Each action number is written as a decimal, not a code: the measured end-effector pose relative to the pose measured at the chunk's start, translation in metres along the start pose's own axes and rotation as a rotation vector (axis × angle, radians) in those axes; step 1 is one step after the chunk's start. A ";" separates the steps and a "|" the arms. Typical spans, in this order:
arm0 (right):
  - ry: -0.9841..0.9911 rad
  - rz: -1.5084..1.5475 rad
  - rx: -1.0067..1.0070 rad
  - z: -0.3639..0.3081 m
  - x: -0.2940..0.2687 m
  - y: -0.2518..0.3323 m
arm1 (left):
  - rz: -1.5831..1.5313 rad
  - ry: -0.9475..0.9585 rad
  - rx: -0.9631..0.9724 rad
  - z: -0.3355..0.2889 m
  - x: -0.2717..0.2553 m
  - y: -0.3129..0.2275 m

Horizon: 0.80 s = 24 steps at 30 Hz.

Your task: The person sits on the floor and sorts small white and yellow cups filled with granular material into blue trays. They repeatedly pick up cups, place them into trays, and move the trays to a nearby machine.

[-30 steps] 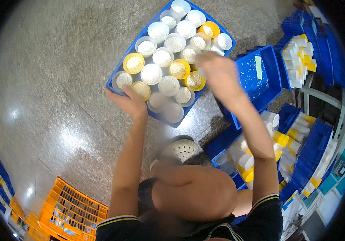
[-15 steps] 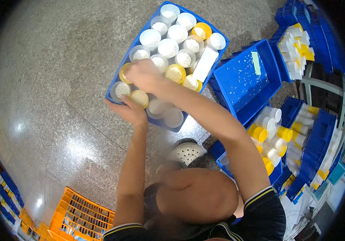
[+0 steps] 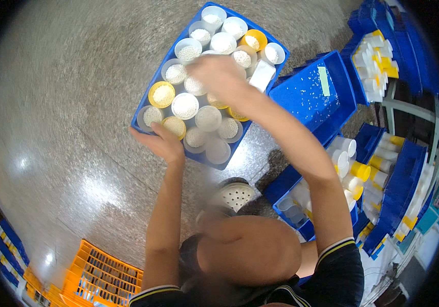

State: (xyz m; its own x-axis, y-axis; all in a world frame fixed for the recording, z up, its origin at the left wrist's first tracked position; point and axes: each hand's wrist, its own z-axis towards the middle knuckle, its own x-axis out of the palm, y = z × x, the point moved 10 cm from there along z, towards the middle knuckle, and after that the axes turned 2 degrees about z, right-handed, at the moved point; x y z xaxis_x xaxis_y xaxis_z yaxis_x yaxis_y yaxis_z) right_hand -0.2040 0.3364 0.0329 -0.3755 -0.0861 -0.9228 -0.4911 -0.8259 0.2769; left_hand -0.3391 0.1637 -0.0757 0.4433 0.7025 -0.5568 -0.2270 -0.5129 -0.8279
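Observation:
A blue tray [image 3: 154,82] on the floor in front of me holds several open cups filled with small white pellets. Most cups are translucent white; a few are yellow, among them a yellow cup [image 3: 161,94] at the left. My left hand [image 3: 162,145] grips the tray's near left corner, its thumb over the rim beside a second yellow cup [image 3: 174,127]. Above the middle cups is my right hand [image 3: 217,72], smeared by motion, its fingers unclear. A white rectangular piece [image 3: 263,75] rests across cups at the tray's right side, near my right wrist.
Right of the tray stands an emptier blue bin [image 3: 309,118] with scattered pellets and a green tape strip. Nearer me, another blue bin [image 3: 301,204] holds white and yellow cups. More blue bins with stacked cups [image 3: 375,66] line the right. An orange crate [image 3: 104,276] sits at lower left.
My right hand has moved right and away from the yellow cup at the left, uncovering it and the white cups nearby. My left hand stays at the tray's corner.

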 end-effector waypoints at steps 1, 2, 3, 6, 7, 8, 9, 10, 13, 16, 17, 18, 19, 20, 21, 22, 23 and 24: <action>0.044 0.090 -0.060 0.021 0.028 0.008 | 0.019 -0.002 -0.016 0.000 0.000 0.002; 0.110 -0.098 -0.025 0.046 0.063 0.012 | 0.038 -0.006 -0.009 0.000 0.000 0.002; 0.147 -0.117 -0.010 0.059 0.086 0.012 | 0.053 -0.008 0.002 0.000 0.001 0.002; 0.141 -0.125 -0.006 0.072 0.117 0.012 | 0.051 -0.006 0.023 0.000 0.002 0.003; 0.098 -0.103 0.009 0.068 0.113 0.009 | 0.039 -0.019 0.053 0.000 0.001 0.001; 0.138 -0.088 0.044 0.061 0.114 0.005 | 0.076 -0.028 0.082 0.001 0.001 -0.001; 0.152 -0.063 0.062 0.056 0.110 0.004 | 0.083 -0.012 0.067 0.001 0.003 0.002; 0.135 -0.090 0.048 0.049 0.101 0.003 | 0.076 -0.009 0.050 0.001 0.003 0.005; 0.015 0.017 0.154 0.030 0.062 -0.013 | 0.092 0.005 0.036 0.002 0.003 0.007; -0.010 0.087 0.182 0.003 0.025 -0.029 | 0.096 -0.005 0.068 0.002 0.002 0.002; -0.012 0.106 0.199 -0.009 0.012 -0.034 | 0.096 0.006 0.055 0.002 0.002 0.002; -0.074 0.187 0.231 -0.026 -0.009 -0.041 | 0.087 0.014 0.047 0.002 0.003 0.002; -0.152 0.262 0.229 -0.045 -0.035 -0.047 | 0.075 0.015 0.036 0.001 0.003 0.001; -0.165 0.201 0.247 -0.067 -0.059 -0.054 | 0.077 0.019 0.029 0.001 0.002 0.000; -0.231 0.140 0.212 -0.088 -0.091 -0.055 | 0.081 0.024 0.020 0.000 0.002 0.000; -0.129 0.009 0.323 -0.107 -0.104 -0.068 | 0.085 0.022 0.031 0.000 0.002 -0.003; 0.033 -0.137 0.470 -0.125 -0.109 -0.084 | 0.097 0.030 0.003 0.000 0.002 -0.001; 0.251 -0.234 0.625 -0.147 -0.105 -0.102 | 0.105 0.030 -0.004 0.000 0.002 -0.001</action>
State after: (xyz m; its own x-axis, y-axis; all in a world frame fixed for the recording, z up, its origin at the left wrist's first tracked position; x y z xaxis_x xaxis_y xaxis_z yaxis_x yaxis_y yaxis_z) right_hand 0.0014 0.3476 0.0623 -0.0496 -0.1336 -0.9898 -0.9238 -0.3706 0.0963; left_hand -0.3379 0.1652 -0.0757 0.4430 0.6294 -0.6385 -0.2702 -0.5853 -0.7644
